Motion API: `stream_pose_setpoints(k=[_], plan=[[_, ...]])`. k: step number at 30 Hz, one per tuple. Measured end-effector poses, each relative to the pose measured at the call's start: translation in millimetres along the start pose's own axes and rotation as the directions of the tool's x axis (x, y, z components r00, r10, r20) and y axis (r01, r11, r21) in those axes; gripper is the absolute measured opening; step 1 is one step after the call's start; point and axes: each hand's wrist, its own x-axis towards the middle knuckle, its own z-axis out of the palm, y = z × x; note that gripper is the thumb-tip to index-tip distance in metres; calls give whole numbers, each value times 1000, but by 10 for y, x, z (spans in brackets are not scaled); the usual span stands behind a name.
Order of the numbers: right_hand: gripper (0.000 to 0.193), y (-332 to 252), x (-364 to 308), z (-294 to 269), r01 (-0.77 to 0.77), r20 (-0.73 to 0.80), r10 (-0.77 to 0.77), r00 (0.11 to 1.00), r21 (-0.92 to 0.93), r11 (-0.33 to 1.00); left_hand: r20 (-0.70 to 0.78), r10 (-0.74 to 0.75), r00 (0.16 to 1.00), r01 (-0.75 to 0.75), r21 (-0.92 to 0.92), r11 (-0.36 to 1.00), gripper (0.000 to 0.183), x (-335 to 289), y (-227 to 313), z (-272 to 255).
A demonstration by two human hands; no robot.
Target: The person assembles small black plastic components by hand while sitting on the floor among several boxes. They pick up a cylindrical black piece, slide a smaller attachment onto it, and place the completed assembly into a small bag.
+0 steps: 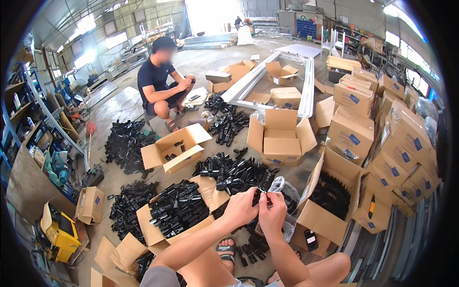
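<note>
My left hand and my right hand meet in front of me, their fingertips pinched together. Between them a small black part, seemingly plastic, sticks up. A tiny whitish bit shows at the fingertips, too small to name. Beyond the hands spreads a pile of similar black parts. An open carton filled with black parts stands to the left of my forearms. Clear plastic bags lie just right of my right hand.
At right, an open carton holds black pieces, near stacked closed cartons. A phone and a yellow cutter rest on cardboard. Another person squats beyond more black piles. White frames lie behind; a yellow case stands left.
</note>
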Motion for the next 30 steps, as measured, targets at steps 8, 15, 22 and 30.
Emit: stream_pose_setpoints(k=[8,15,22,30], plan=[[23,228,-41,-142,-136,29,133,991,191,972,361,73,930,229,-724,651,31,120,-189,116],[31,506,24,-200,-538,462,297,835,576,616,656,215,724,469,-696,544,44,86,-480,60],[22,567,69,-214,-507,331,391,859,442,740,661,109,743,465,-626,626,35,84,-491,154],[14,623,111,-163,-532,230,482,846,428,730,582,25,813,370,-550,748,40,144,-668,401]])
